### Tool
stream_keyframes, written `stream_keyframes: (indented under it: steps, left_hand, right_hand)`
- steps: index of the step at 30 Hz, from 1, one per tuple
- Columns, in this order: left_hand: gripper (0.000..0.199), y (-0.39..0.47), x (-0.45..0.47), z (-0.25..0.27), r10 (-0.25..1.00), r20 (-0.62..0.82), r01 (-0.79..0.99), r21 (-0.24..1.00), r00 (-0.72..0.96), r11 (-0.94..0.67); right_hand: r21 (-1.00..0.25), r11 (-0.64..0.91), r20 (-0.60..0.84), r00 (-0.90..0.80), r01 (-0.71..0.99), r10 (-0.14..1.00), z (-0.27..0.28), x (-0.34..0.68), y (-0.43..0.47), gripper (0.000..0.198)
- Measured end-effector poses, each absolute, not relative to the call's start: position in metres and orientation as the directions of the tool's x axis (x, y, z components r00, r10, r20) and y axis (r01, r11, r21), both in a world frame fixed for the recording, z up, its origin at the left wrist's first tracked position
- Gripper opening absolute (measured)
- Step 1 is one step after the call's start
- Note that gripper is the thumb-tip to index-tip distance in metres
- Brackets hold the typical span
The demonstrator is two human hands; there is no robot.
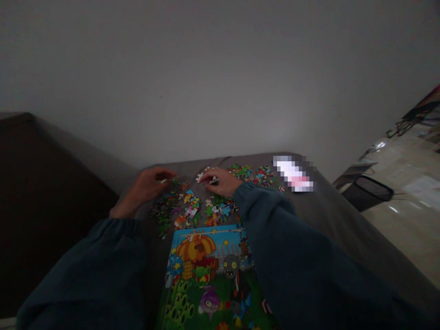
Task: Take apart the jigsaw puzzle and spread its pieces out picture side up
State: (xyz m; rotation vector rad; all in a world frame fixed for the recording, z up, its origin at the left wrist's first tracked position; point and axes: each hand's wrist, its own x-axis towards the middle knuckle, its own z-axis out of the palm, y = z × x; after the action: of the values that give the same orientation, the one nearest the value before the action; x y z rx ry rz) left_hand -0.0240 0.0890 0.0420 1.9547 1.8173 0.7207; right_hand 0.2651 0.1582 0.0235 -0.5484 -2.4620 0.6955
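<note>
Several loose colourful jigsaw pieces (192, 206) lie spread on a grey padded surface (326, 215). My left hand (147, 185) rests at the left edge of the pile with its fingers curled, and a small pale piece shows at its fingertips. My right hand (222, 181) lies over the far middle of the pile, fingers pinching a small piece. A cartoon puzzle picture board (206, 275) with a pumpkin and plants lies close to me, between my dark blue sleeves.
More pieces (254, 174) lie at the far right of the pile, beside a blurred white and pink object (294, 174). A plain wall rises behind. A dark armrest (41, 192) stands left. A black bin (369, 190) stands on the tiled floor at right.
</note>
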Motion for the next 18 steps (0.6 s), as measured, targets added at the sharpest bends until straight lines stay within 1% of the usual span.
stream_keyframes:
  steps: [2, 3, 5, 7, 8, 10, 11, 13, 15, 16, 18]
  left_hand:
    - [0.043, 0.086, -0.025, 0.05, 0.993, 0.059, 0.836, 0.537, 0.1, -0.116]
    - [0.042, 0.085, -0.022, 0.055, 0.991, 0.037, 0.851, 0.509, 0.127, -0.128]
    - [0.044, 0.082, -0.009, 0.061, 0.986, 0.027, 0.876, 0.455, 0.164, -0.158]
    - [0.046, 0.08, 0.012, 0.063, 0.977, 0.046, 0.888, 0.41, 0.209, -0.209]
    - [0.043, 0.079, 0.024, 0.062, 0.967, 0.044, 0.885, 0.395, 0.252, -0.249]
    - [0.039, 0.079, 0.047, 0.057, 0.94, 0.035, 0.87, 0.368, 0.34, -0.329]
    - [0.039, 0.079, 0.056, 0.053, 0.927, 0.035, 0.862, 0.356, 0.372, -0.36]
    - [0.039, 0.078, 0.069, 0.045, 0.907, 0.042, 0.85, 0.332, 0.42, -0.409]
    - [0.037, 0.077, 0.076, 0.038, 0.89, 0.058, 0.84, 0.31, 0.452, -0.446]
    - [0.036, 0.076, 0.079, 0.035, 0.883, 0.066, 0.835, 0.3, 0.465, -0.462]
    - [0.035, 0.076, 0.084, 0.03, 0.867, 0.08, 0.822, 0.284, 0.492, -0.493]
  right_hand:
    - [-0.58, 0.783, 0.362, -0.79, 0.224, 0.494, 0.024, 0.265, 0.158, 0.028]
    - [-0.608, 0.764, 0.33, -0.808, 0.214, 0.489, 0.024, 0.265, 0.158, 0.028]
    - [-0.705, 0.683, 0.222, -0.855, 0.192, 0.469, 0.022, 0.266, 0.159, 0.028]
    - [-0.812, 0.554, 0.108, -0.885, 0.184, 0.453, 0.021, 0.268, 0.161, 0.036]
    - [-0.853, 0.488, 0.062, -0.894, 0.183, 0.444, 0.021, 0.27, 0.162, 0.041]
    - [-0.903, 0.381, -0.015, -0.903, 0.197, 0.429, 0.024, 0.279, 0.165, 0.054]
    - [-0.911, 0.351, -0.051, -0.904, 0.216, 0.424, 0.027, 0.284, 0.167, 0.059]
    - [-0.892, 0.351, -0.113, -0.894, 0.283, 0.433, 0.039, 0.297, 0.17, 0.066]
    - [-0.821, 0.438, -0.117, -0.858, 0.367, 0.501, 0.054, 0.305, 0.173, 0.065]
    - [-0.761, 0.503, -0.081, -0.83, 0.409, 0.552, 0.062, 0.305, 0.174, 0.06]
    - [-0.626, 0.613, 0.037, -0.767, 0.481, 0.64, 0.073, 0.297, 0.173, 0.044]
